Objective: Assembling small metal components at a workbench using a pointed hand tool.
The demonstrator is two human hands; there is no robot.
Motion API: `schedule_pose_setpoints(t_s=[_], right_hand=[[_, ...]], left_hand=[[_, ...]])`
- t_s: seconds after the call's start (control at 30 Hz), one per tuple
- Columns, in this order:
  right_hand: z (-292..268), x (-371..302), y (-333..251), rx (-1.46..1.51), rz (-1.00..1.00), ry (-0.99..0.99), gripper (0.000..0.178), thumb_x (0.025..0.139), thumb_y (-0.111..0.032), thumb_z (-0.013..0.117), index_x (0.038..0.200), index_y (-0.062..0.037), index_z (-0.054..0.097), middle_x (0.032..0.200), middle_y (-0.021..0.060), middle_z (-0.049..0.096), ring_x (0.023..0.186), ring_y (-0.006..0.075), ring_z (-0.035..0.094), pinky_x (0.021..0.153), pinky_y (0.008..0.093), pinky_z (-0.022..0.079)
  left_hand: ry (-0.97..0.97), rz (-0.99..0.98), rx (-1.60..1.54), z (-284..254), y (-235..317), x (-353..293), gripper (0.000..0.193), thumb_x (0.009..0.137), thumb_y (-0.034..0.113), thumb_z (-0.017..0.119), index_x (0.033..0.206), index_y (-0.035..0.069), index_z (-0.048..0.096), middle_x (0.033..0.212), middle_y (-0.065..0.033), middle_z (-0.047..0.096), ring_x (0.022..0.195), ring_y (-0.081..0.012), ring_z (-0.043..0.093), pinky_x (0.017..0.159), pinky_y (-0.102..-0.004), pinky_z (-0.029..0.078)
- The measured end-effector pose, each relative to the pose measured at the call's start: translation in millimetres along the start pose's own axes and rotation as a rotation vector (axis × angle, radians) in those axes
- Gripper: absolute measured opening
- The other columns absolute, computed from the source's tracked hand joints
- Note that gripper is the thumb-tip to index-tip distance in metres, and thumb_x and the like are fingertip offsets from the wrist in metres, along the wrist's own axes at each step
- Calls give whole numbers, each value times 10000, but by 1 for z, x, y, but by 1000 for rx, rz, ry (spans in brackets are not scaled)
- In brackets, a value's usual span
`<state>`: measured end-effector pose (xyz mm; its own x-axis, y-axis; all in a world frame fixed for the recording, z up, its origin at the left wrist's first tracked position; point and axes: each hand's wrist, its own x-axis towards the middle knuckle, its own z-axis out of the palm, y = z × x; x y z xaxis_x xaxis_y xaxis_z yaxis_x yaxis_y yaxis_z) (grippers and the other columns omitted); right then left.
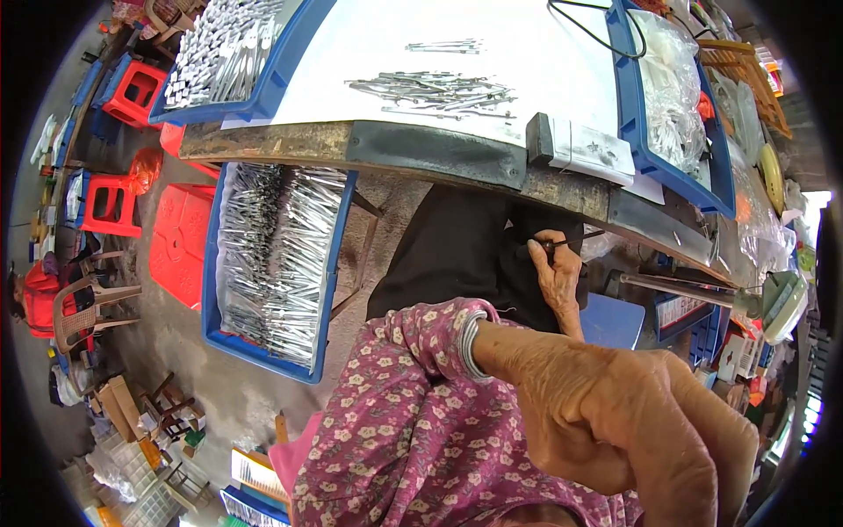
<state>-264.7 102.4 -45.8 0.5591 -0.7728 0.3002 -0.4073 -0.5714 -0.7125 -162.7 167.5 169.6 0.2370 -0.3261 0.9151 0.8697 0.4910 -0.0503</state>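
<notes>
Close to the camera, my left hand [615, 413] reaches across to the right from a floral sleeve. Its fingers are curled together, and their tips and anything in them are hidden. Over my lap, below the table edge, my right hand [559, 277] is closed around a slim dark-handled tool [584, 238] whose thin shaft points right. On the white-covered table [351, 44] ahead lies a loose pile of thin metal pieces [430, 92], with a small neat row of metal pieces [443, 46] beyond it. A dark block [539, 140] stands at the table's front edge.
A blue tray [209, 294] of metal pieces sits low on the left, and a blue bin [263, 104] of similar parts is on the table. Another blue bin [630, 105] with plastic bags is at right. Red stools [180, 241] stand left; a lamp-like fixture [784, 306] is right.
</notes>
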Motion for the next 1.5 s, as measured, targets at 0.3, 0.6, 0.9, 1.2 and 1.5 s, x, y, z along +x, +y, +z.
schedule_pose_setpoints(t_s=[0.3,0.6,0.9,1.2,1.5], right_hand=[[-1,2,-4,-29,22,-25,150,815,-178,643,873,-49,592,587,95,511,518,228,519,508,312,405],[4,-2,8,-67,-51,-14,161,796,-197,654,850,-55,601,554,96,484,499,257,515,490,363,389],[-4,4,4,-50,-61,-24,155,806,-187,652,874,-59,601,520,79,466,469,234,499,464,339,369],[-7,2,5,-64,-59,-7,160,800,-190,656,872,-58,602,540,80,485,481,239,513,471,346,381],[-8,1,0,-111,-67,-30,157,783,-167,667,863,-50,602,589,101,534,523,270,562,484,346,420]], left_hand=[[-32,40,288,-6,2,-3,197,831,16,474,866,82,656,865,-71,591,721,-196,592,585,-312,414],[-13,-516,1347,-58,65,-44,211,754,-55,550,906,45,657,847,-95,617,681,-225,580,597,-301,452],[389,-709,2287,-150,152,-84,149,753,6,555,881,41,623,877,-120,608,852,-294,565,757,-350,446],[150,-797,2352,-184,143,-88,80,730,86,613,789,32,621,806,-103,565,827,-297,510,737,-392,404],[102,-894,2500,-202,132,-92,114,729,108,616,827,49,625,855,-90,561,868,-286,511,725,-412,397]])
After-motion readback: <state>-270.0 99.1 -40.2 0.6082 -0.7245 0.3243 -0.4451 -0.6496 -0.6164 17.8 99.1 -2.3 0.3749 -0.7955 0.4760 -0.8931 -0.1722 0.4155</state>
